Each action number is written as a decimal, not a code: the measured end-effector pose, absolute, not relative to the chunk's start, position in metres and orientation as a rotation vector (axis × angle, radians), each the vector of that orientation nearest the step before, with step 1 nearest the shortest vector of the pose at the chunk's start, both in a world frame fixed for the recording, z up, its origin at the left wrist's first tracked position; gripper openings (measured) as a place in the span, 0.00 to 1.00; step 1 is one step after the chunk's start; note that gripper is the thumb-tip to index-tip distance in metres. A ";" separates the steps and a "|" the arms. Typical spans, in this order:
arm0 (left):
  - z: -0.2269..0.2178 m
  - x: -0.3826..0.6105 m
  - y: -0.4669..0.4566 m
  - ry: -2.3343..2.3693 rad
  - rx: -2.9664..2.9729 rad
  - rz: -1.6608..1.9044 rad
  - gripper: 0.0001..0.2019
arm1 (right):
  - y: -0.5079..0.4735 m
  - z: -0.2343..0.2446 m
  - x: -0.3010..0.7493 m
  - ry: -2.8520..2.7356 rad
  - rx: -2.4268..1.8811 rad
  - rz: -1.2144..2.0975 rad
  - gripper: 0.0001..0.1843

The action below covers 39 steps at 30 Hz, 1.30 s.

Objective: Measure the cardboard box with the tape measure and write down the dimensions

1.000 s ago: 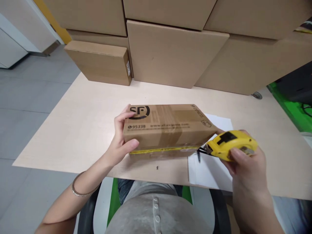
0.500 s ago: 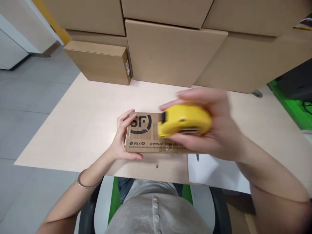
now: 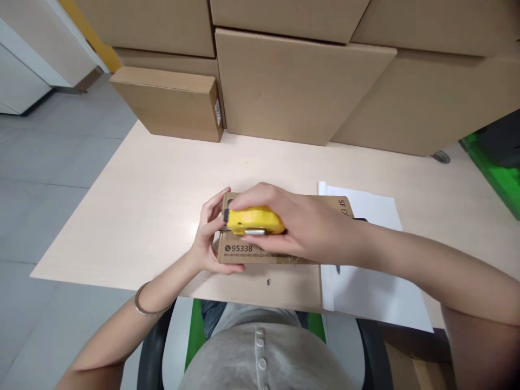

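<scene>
A yellow tape measure (image 3: 260,218) with a black front end and a metal clip is gripped in my right hand (image 3: 300,225). It is over the left part of a small cardboard box (image 3: 280,258) printed with 95338 and other dark lettering. My left hand (image 3: 206,235) clasps the box's left end, thumb along the near edge and fingers at the far corner. The front of the tape measure comes up to my left fingertips. Most of the box's top is hidden under my right hand and the tape measure.
White paper sheets (image 3: 374,292) lie on the table (image 3: 162,206) to the right, with a dark pen-like thing (image 3: 338,269) on them. Behind, large cardboard boxes (image 3: 292,92) are stacked, and a flatter box (image 3: 170,105) stands at the back left.
My right hand has moved left and down with the tape measure, bringing it from the box's right part to its left end. My left hand keeps its grip on the box.
</scene>
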<state>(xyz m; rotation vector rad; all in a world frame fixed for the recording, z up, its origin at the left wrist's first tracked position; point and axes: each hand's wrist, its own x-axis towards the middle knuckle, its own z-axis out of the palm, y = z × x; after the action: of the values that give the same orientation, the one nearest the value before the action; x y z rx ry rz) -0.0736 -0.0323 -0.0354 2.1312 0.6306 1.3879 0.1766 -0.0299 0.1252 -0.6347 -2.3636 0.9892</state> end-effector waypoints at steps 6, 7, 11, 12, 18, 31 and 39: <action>-0.021 -0.065 -0.027 0.529 2.248 1.557 0.41 | -0.048 0.109 0.246 -2.193 -0.769 0.874 0.31; -0.021 -0.065 -0.027 0.536 2.257 1.558 0.40 | -0.053 0.107 0.261 -2.146 -0.822 0.869 0.32; -0.020 -0.066 -0.026 0.523 2.271 1.574 0.38 | -0.072 0.100 0.317 -1.999 -0.855 0.743 0.39; -0.021 -0.066 -0.025 0.522 2.271 1.578 0.38 | -0.076 0.098 0.326 -1.968 -0.868 0.738 0.39; -0.022 -0.066 -0.021 0.496 2.261 1.612 0.37 | -0.081 0.085 0.346 -1.845 -0.959 0.749 0.34; -0.023 -0.067 -0.023 0.584 2.280 1.583 0.39 | -0.069 0.084 0.342 -1.884 -0.964 0.711 0.34; -0.019 -0.069 -0.027 0.611 2.273 1.540 0.40 | -0.064 0.127 0.304 -1.975 -0.811 0.799 0.32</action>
<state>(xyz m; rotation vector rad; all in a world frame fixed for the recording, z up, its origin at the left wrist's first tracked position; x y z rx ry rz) -0.0692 -0.0272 -0.0187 2.2729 0.6112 1.5405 0.3044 -0.0638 0.1270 -0.8110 -1.9750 0.7993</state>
